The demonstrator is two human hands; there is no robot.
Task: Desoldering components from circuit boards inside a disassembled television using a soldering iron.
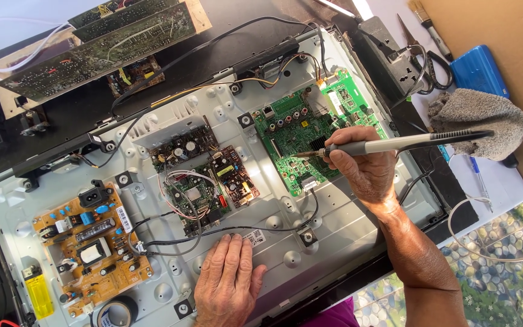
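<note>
On green main board: right hand grips soldering iron pen-style for tip control; left hand rests flat, fingers relaxed, steadying TV chassis.

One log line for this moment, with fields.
right hand: holds probe, tip on green board | left hand: flat on metal panel

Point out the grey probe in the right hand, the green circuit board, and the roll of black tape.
Grey probe (388, 145), head view, mid-shaft.
Green circuit board (286, 130), head view, centre.
Roll of black tape (116, 310), head view, rim.
</note>
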